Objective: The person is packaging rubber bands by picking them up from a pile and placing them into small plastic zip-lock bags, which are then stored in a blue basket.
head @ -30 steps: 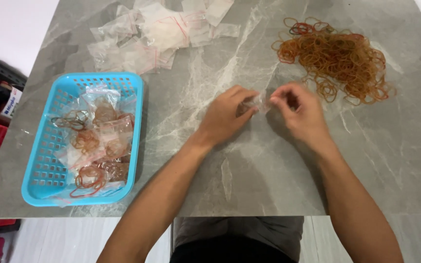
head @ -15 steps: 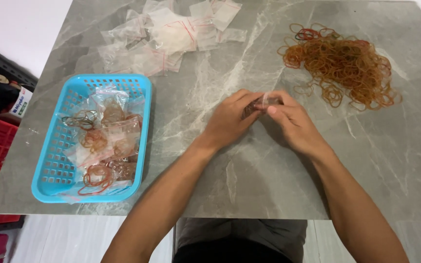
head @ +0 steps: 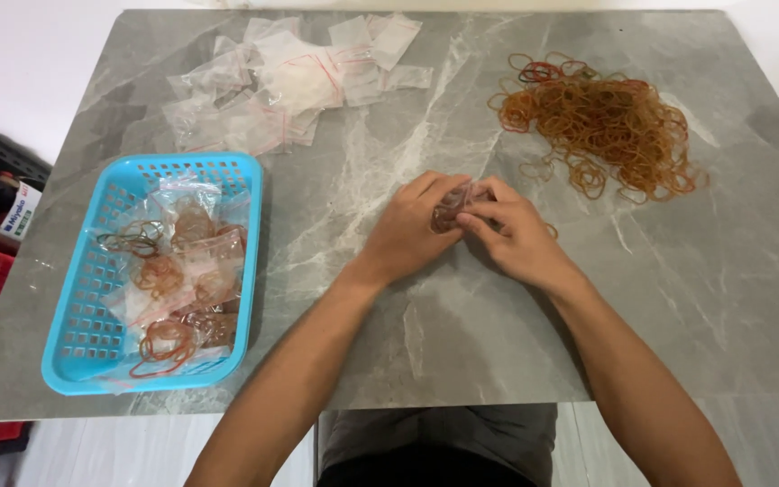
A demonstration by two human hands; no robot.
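Clear plastic bag holding rubber bands, pinched between left hand and right hand at table centre, fingers closed on it; loose rubber bands heaped within reach; blue basket collecting filled bags.

Bag in hands: small clear bag, rubber bands inside
Far desk: heap of empty clear bags, red-striped tops
Basket: filled clear bags; blue basket
Left edge: white label
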